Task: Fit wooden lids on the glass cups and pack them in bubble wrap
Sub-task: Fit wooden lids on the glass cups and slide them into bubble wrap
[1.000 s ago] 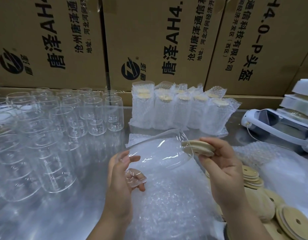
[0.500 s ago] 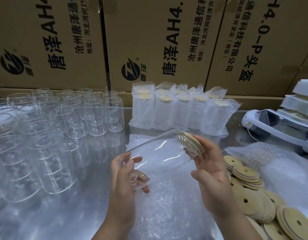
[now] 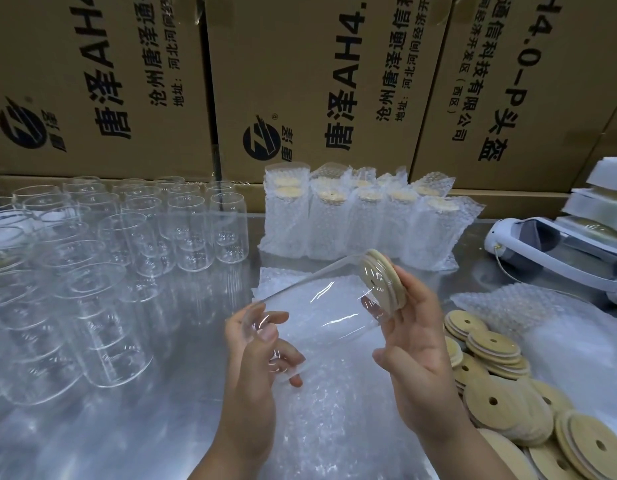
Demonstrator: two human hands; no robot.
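A clear glass cup [image 3: 320,306] lies tilted in mid-air at the centre, mouth up and to the right. My left hand [image 3: 258,368] grips its base. My right hand [image 3: 417,355] presses a round wooden lid [image 3: 381,280] against the cup's mouth; the lid sits in the rim. Below the cup a sheet of bubble wrap [image 3: 334,410] is spread on the metal table [image 3: 127,438]. Loose wooden lids [image 3: 497,393] with small holes are heaped at the right.
Several bare glass cups [image 3: 102,258] crowd the left half of the table. Several wrapped cups with lids [image 3: 362,220] stand at the back centre. Cardboard boxes [image 3: 317,81] wall off the rear. A white device [image 3: 556,251] and more bubble wrap [image 3: 528,306] lie at the right.
My right hand brought the wooden lid from beside the cup's mouth onto it and turned it flat against the rim. My left hand kept its hold on the base.
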